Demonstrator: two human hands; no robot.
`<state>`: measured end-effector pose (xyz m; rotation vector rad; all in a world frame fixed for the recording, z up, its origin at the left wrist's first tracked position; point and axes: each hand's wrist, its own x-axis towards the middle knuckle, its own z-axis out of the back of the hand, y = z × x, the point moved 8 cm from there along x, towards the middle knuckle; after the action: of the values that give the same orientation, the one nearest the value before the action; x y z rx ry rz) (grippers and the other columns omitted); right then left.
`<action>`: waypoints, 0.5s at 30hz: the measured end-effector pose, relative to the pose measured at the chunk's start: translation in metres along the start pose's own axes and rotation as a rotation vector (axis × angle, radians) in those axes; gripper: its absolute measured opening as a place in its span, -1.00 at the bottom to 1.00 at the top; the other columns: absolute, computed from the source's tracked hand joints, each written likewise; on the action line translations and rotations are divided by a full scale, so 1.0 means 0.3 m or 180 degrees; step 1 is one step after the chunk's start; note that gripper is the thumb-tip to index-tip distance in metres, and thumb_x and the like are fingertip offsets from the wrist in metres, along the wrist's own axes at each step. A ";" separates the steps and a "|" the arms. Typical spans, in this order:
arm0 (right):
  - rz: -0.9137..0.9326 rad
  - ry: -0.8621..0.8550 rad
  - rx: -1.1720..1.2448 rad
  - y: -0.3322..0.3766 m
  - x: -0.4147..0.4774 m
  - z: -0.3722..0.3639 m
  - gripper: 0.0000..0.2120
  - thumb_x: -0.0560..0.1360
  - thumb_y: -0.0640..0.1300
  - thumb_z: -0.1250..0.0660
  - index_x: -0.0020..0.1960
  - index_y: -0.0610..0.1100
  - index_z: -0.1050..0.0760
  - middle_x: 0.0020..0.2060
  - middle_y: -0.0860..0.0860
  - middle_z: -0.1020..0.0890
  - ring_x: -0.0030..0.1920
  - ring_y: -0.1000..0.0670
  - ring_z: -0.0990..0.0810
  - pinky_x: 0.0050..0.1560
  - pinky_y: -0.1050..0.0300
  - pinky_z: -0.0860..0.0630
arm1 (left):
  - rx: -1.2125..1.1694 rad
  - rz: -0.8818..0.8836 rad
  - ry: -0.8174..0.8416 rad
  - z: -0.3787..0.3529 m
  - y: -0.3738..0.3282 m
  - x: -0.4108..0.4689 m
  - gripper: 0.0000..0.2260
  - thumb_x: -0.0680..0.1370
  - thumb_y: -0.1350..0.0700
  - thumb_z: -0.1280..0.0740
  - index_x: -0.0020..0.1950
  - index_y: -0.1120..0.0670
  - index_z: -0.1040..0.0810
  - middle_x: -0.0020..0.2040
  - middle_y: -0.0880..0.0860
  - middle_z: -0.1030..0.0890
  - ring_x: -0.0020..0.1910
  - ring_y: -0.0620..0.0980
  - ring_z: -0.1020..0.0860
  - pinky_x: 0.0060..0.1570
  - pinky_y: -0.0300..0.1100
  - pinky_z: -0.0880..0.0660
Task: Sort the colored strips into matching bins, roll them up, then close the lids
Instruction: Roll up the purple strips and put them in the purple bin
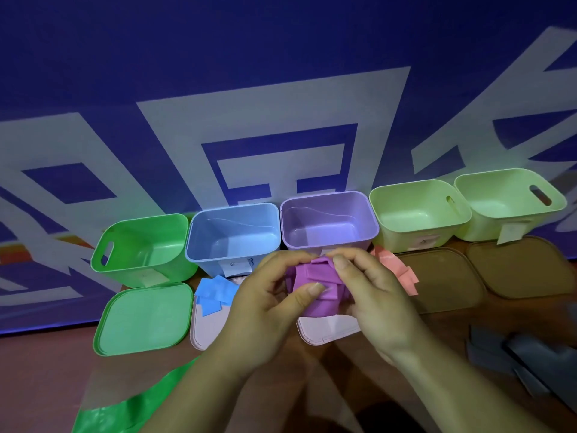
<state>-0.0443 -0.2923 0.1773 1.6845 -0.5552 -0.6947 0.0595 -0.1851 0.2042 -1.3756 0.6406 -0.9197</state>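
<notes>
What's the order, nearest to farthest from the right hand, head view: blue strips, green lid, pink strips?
1. pink strips, just beside the right hand, on its right
2. blue strips, left, past the left hand
3. green lid, far left

Both forearms come up from bottom of frame & meet at center. L hand (pixel 265 301) is curled, thumb laid across front of the purple strips (pixel 307 271), fingers (pixel 290 259) wrapped over the top. R hand (pixel 371 295) grips from the right side, fingertips pinching the top edge, v. close to L fingertips. Wrists bare, palms turned inward.
</notes>
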 end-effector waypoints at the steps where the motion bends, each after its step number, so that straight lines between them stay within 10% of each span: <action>1: -0.0055 -0.0010 -0.0045 -0.007 0.015 0.008 -0.84 0.62 -0.08 -0.25 0.03 0.05 -0.61 -0.01 -0.01 -0.69 0.01 -0.14 -0.68 -0.03 -0.20 -0.65 | 0.0145 -0.0024 0.0000 0.002 0.009 0.014 -0.74 0.51 0.08 -0.43 0.19 -0.11 -0.58 0.14 0.04 -0.61 0.14 0.14 -0.60 0.13 0.08 -0.56; 8: -0.0159 -0.0079 -0.1269 -0.062 0.181 0.128 -0.85 0.56 -0.06 -0.35 0.11 0.09 -0.60 -0.02 0.14 -0.69 -0.03 0.13 -0.68 0.08 0.08 -0.60 | 0.1837 -0.0129 -0.0107 0.052 0.108 0.212 -0.74 0.53 -0.01 -0.41 0.18 -0.24 -0.52 0.06 -0.22 -0.53 0.06 -0.23 -0.51 0.02 -0.38 -0.42; 15: 0.0293 -0.0044 -0.3513 -0.133 0.466 0.254 -0.60 0.51 0.04 -0.36 0.32 -0.02 -0.50 0.28 0.02 -0.53 0.26 -0.05 -0.51 0.23 0.19 -0.37 | 0.3084 0.0251 0.0502 0.014 0.365 0.576 -0.75 0.53 -0.14 -0.32 0.21 -0.24 -0.47 0.12 -0.14 -0.47 0.05 -0.05 -0.53 -0.05 -0.15 -0.49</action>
<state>0.0013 -0.4326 0.1056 0.6180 -0.1699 -0.7427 0.1718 -0.3336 0.1195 -0.4137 0.2765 -1.0733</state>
